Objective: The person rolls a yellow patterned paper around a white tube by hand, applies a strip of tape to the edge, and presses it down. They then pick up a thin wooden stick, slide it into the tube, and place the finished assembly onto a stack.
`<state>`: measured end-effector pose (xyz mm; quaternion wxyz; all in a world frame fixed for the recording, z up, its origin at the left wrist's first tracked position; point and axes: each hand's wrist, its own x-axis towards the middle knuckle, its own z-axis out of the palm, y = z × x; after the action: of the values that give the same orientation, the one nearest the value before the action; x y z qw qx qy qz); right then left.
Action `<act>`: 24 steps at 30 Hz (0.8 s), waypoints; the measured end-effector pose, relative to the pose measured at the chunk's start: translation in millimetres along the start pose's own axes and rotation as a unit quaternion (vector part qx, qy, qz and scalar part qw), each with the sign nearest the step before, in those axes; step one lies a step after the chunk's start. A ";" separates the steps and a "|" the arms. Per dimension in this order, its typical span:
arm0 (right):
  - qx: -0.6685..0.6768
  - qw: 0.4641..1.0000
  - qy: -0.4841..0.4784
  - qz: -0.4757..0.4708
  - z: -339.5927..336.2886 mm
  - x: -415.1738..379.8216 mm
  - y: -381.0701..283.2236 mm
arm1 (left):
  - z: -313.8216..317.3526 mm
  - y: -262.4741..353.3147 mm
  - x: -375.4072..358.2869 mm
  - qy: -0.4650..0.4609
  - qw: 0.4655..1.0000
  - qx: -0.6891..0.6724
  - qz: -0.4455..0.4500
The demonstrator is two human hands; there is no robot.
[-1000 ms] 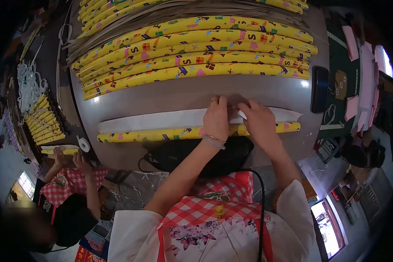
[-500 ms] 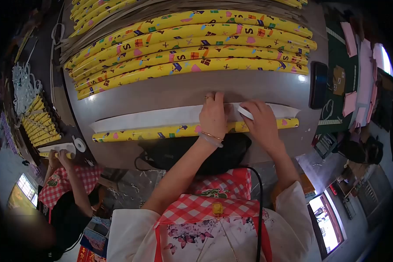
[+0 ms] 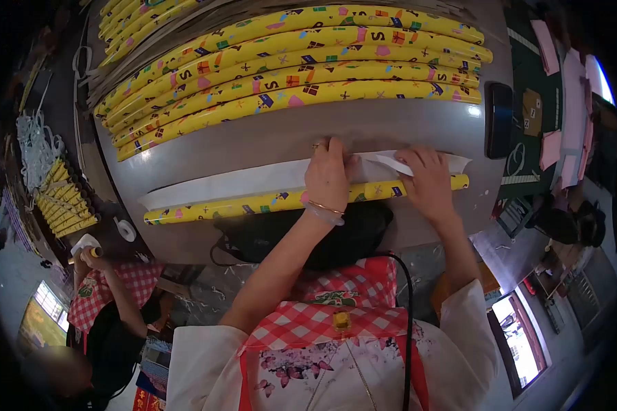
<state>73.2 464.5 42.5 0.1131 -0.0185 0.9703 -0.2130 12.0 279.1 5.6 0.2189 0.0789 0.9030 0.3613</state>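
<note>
A roll of yellow printed wrapping paper [image 3: 247, 207] lies crosswise before me, its loose white underside [image 3: 233, 179] showing along the far side. My left hand [image 3: 328, 177] rests across the middle of the roll, fingers curled over the far edge of the white sheet and the thumb beside them. To its right, my right hand [image 3: 426, 178] pinches a folded-up white flap of the same sheet. What lies under the palms is hidden.
Several finished yellow rolls [image 3: 295, 96] lie side by side at the back. A dark phone [image 3: 499, 120] sits at the table's right edge, and a black bag [image 3: 301, 236] at the near edge. On the left, a co-worker's hands [image 3: 89, 257] hold a small roll beside white tape [image 3: 125, 230].
My right hand has shifted right and slightly up, and the white flap at its fingers now stretches out longer. The left hand moved slightly left. The co-worker's roll has turned.
</note>
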 end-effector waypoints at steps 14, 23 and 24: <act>-0.010 1.000 -0.024 -0.003 -28.6 -21.3 40.5 | 2.4 -2.6 -0.1 0.034 0.999 0.019 0.027; -0.102 0.993 0.042 0.037 -22.4 -27.8 44.3 | 3.0 -1.9 0.5 0.048 0.998 0.031 0.031; -0.101 0.993 0.043 0.037 -21.7 -27.2 43.8 | 2.9 -1.7 0.4 0.046 0.998 0.027 0.027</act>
<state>95.3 515.4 49.1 0.0768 0.0147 0.9909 -0.1100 13.0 279.8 2.4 0.1650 0.0929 0.9191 0.3456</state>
